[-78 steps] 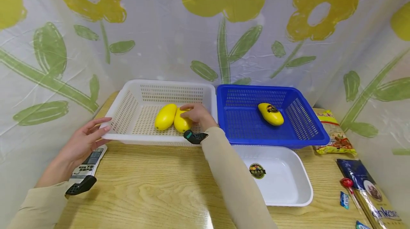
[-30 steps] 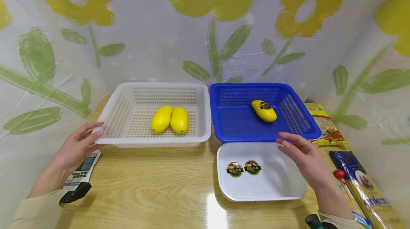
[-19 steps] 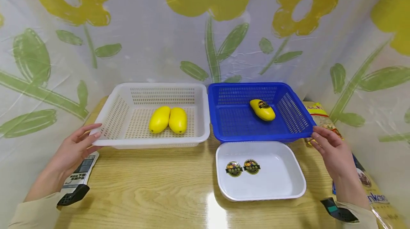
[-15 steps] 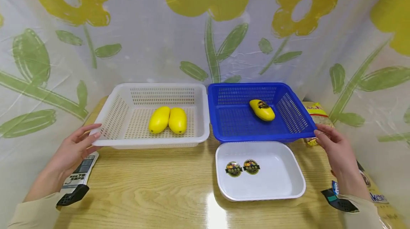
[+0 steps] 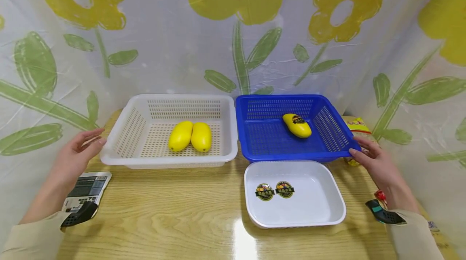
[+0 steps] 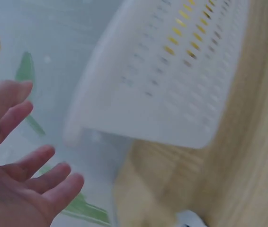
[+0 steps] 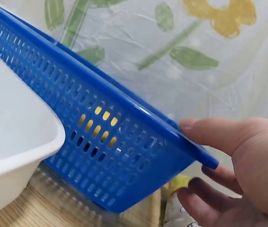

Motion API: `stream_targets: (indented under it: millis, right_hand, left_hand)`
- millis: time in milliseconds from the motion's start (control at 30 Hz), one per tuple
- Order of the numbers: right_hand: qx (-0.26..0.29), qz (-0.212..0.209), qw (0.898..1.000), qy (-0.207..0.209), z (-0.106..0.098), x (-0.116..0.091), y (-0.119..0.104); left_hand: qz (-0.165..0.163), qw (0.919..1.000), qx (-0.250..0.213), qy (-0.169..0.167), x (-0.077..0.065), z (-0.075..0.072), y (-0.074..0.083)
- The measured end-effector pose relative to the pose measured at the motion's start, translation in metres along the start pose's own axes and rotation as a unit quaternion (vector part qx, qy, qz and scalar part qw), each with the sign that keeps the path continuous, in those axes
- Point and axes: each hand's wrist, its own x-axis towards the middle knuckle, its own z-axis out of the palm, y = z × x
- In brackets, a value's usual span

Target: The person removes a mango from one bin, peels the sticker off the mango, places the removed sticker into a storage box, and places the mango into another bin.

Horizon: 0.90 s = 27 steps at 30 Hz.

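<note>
My left hand (image 5: 74,157) hovers just off the left corner of the white basket (image 5: 171,161); the left wrist view shows its fingers spread and a gap to the basket. Two yellow mangoes (image 5: 181,136) lie side by side inside that basket. With thumb over the rim and fingers beneath, my right hand (image 5: 380,167) holds the near right corner of the blue basket (image 7: 138,113). One mango (image 5: 299,128) bearing a dark round sticker (image 5: 298,119) rests in the blue basket.
In front of the blue basket stands a white tray (image 5: 313,199) with two round fruit stickers (image 5: 265,191) inside. A printed packet (image 5: 89,189) lies at left. Behind my right arm are a yellow food bag (image 5: 358,124) and a red lollipop (image 5: 380,195). A flowered curtain hangs behind.
My right hand has left a mango in the white basket and moved right to the blue basket's corner. My left hand has let go of the white basket and drawn left.
</note>
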Motion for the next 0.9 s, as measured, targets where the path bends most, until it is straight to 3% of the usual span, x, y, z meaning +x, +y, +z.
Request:
stream_targets:
  millis: [133, 267, 433, 633, 900]
  right_hand:
    - [0.021, -0.001, 1.0, -0.011, 0.002, 0.0, 0.0]
    - [0.044, 0.001, 0.999, -0.013, 0.004, 0.0, -0.001]
    - [0.1, 0.0, 0.995, -0.014, 0.006, 0.001, 0.0]
    - [0.109, 0.01, 0.994, -0.002, 0.011, 0.003, 0.001]
    - [0.134, 0.024, 0.991, 0.003, 0.012, 0.003, 0.003]
  left_hand:
    - [0.0, 0.9992, 0.003, 0.041, 0.002, -0.002, 0.017]
    - [-0.006, 0.9985, 0.012, 0.052, 0.002, 0.0, 0.032]
    - [0.016, 0.9987, 0.009, 0.047, 0.002, 0.006, 0.051]
    - [0.055, 0.9981, -0.003, 0.027, -0.001, 0.014, 0.077]
    - [0.098, 0.993, -0.066, -0.009, -0.01, 0.025, 0.11]
